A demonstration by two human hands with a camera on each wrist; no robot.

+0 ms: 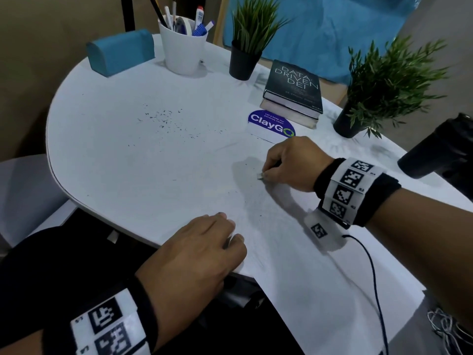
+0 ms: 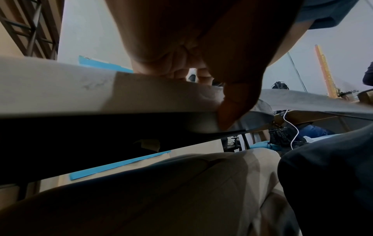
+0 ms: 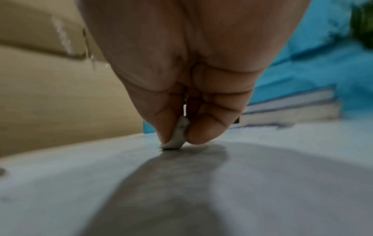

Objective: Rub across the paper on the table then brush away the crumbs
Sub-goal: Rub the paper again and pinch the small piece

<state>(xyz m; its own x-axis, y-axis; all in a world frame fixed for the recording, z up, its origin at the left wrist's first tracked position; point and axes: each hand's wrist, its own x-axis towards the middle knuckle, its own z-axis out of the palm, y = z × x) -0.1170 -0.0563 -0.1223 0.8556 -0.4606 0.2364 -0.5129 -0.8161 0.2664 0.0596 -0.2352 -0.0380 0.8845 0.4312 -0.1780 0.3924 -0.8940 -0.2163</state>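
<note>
A white sheet of paper (image 1: 294,265) lies on the right part of the white table (image 1: 115,149) and hangs over its near edge. My right hand (image 1: 266,174) pinches a small white eraser (image 1: 260,176) between thumb and fingers. The eraser's tip (image 3: 175,140) touches the paper in a grey smudged patch. My left hand (image 1: 231,233) presses the paper at the table's near edge, and the thumb (image 2: 232,115) lies over the draped sheet. Dark crumbs (image 1: 166,119) are scattered on the bare table, far left of the paper.
At the back stand a blue box (image 1: 120,51), a white cup of pens (image 1: 181,49), a potted plant (image 1: 243,60) and stacked books (image 1: 294,90). A ClayGo sign (image 1: 271,124), a second plant (image 1: 350,124) and a black object (image 1: 440,147) are on the right. A cable (image 1: 373,278) crosses the paper.
</note>
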